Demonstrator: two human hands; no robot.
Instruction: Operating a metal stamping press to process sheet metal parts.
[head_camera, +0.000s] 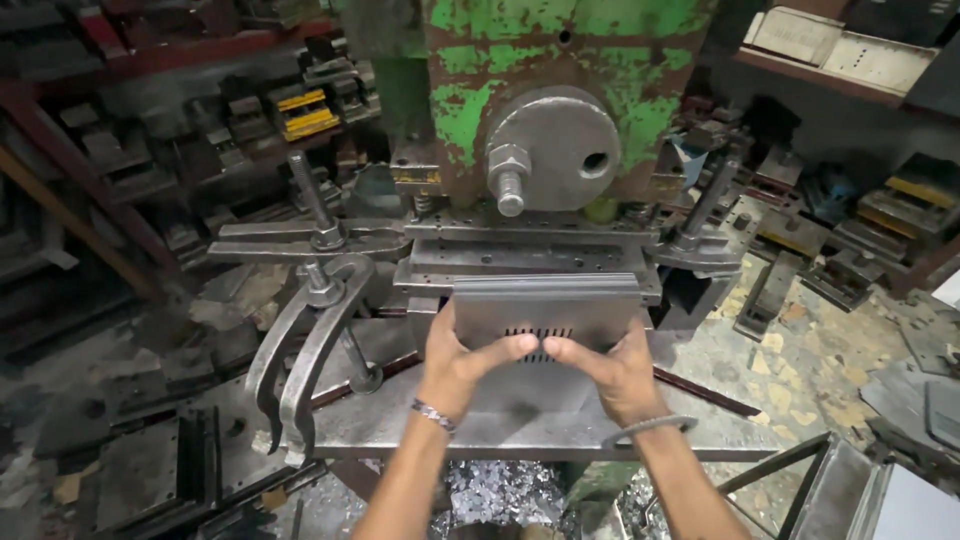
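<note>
**Slotted metal sheet held at the press**

Slotted metal sheet (545, 315) is gripped by both hands in front of the green press (540, 100), just above the steel bed plate (520, 430). The left hand (455, 365) and right hand (615, 370) are closed on its lower edge, thumbs on top. Curved clamp arms (300, 350) lie to the left.

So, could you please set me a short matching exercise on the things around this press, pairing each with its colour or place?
Things:
1. metal sheet
2. press body
3. metal scraps
4. curved clamp arms

Descriptions:
A. chipped green paint
B. held by left hand and right hand
C. shiny pile below the table edge
D. left of the hands, on the table

Pairs: 1-B, 2-A, 3-C, 4-D
</note>
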